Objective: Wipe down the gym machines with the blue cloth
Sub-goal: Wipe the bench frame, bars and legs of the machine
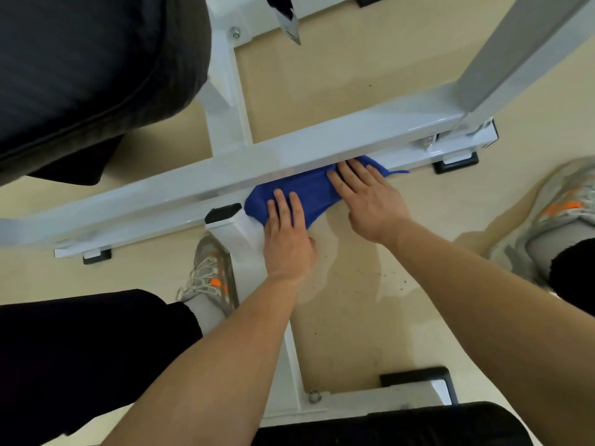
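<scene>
Here, blue cloth point(299, 193) beneath straight fingers point(280, 206) of left hand point(287, 244) and right hand point(373, 204)

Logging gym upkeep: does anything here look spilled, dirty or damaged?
Yes. On the floor near the cloth, a pale blotch with a darker edge looks like a spill mark, and dark specks lie scattered around it.

Your left hand point(288, 239) and right hand point(370, 201) are bare, forearms too, above black trousers point(80, 342), grey socks point(206, 310) and grey trainers point(211, 268) with pale laces and orange accents.
</scene>
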Demonstrator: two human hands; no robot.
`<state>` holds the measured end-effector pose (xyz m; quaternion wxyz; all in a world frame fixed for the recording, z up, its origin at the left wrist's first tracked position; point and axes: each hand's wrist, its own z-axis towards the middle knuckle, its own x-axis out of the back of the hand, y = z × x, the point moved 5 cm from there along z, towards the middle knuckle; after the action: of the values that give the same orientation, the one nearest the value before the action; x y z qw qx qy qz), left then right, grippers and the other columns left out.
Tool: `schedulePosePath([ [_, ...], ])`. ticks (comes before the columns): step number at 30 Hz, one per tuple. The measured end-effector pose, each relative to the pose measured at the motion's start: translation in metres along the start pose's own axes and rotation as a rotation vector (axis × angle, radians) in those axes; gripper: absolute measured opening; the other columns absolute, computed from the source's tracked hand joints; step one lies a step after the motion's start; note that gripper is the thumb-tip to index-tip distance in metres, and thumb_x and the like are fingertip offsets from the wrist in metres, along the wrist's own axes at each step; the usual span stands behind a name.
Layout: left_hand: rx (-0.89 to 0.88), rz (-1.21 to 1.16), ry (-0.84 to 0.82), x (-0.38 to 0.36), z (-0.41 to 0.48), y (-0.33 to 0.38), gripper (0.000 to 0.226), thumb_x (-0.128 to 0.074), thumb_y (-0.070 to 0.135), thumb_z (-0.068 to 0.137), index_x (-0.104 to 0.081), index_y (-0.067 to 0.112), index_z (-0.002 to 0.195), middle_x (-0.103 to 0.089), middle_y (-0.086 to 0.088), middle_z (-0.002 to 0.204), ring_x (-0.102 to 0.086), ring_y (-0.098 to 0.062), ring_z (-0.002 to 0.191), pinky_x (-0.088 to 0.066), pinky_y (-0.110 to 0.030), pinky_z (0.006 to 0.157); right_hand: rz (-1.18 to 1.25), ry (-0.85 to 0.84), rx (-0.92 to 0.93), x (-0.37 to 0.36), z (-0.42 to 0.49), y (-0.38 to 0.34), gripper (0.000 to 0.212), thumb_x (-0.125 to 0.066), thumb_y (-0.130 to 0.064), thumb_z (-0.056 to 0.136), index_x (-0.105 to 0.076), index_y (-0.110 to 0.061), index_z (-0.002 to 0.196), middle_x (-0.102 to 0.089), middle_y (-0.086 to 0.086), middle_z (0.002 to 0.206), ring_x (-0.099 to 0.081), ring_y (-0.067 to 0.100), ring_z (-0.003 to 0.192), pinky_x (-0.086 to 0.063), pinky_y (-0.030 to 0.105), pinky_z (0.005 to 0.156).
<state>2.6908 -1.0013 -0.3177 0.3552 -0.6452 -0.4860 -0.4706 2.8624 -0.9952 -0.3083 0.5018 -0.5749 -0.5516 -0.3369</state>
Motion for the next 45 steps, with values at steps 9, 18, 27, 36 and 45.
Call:
schedulePosePath([
  [9, -0.268, 0.031, -0.021, 0.018, 0.039, 0.062, 0.080, -0.046, 0.028, 0.096, 0.006, 0.019, 0.158, 0.006, -0.009, 0.165, 0.004, -0.031, 0.151, -0.007, -0.048, 0.123, 0.047, 0.017, -0.214, 0.002, -0.035, 0.076, 0.083, -0.046, -0.016, 0.091, 0.000, -0.025, 0.160, 0.006, 0.002, 0.167, 0.001, 0.020, 0.154, -0.003, 0.038, 0.125],
  [18, -0.267, -0.001, -0.029, 0.020, 0.037, 0.036, 0.087, -0.053, 0.021, 0.092, 0.006, 0.024, 0.157, 0.009, -0.005, 0.165, 0.005, -0.026, 0.152, -0.010, -0.046, 0.123, 0.062, 0.074, -0.198, -0.008, -0.017, 0.041, 0.074, -0.040, -0.019, 0.093, -0.007, -0.015, 0.160, -0.003, 0.007, 0.167, 0.001, 0.028, 0.154, 0.002, 0.041, 0.125],
  [27, -0.149, 0.035, 0.057, 0.024, 0.034, 0.027, 0.072, -0.056, 0.020, 0.090, -0.025, 0.017, 0.154, -0.022, -0.010, 0.161, -0.018, -0.031, 0.149, -0.029, -0.050, 0.116, 0.107, 0.415, -0.172, -0.004, 0.001, 0.013, 0.055, -0.045, -0.015, 0.091, -0.045, -0.015, 0.146, -0.054, 0.008, 0.138, -0.050, 0.033, 0.119, -0.040, 0.043, 0.103],
  [36, -0.211, -0.072, 0.052, 0.022, 0.028, 0.022, 0.068, -0.051, 0.016, 0.094, -0.022, 0.014, 0.155, -0.013, -0.009, 0.164, -0.012, -0.029, 0.151, -0.016, -0.041, 0.123, 0.096, 0.415, -0.161, 0.004, 0.003, 0.013, 0.025, -0.062, -0.001, 0.079, -0.062, -0.009, 0.102, -0.056, 0.014, 0.093, -0.050, 0.033, 0.077, -0.044, 0.042, 0.064],
  [45, -0.053, -0.488, -0.145, 0.070, -0.063, -0.006, 0.046, -0.051, 0.025, 0.091, -0.042, 0.034, 0.135, -0.065, -0.001, 0.113, -0.063, -0.028, 0.096, -0.053, -0.043, 0.079, 0.306, -0.162, -0.099, 0.063, -0.054, -0.069, 0.026, -0.064, -0.011, 0.083, -0.061, -0.021, 0.108, -0.056, 0.004, 0.101, -0.058, 0.028, 0.093, -0.045, 0.036, 0.071],
])
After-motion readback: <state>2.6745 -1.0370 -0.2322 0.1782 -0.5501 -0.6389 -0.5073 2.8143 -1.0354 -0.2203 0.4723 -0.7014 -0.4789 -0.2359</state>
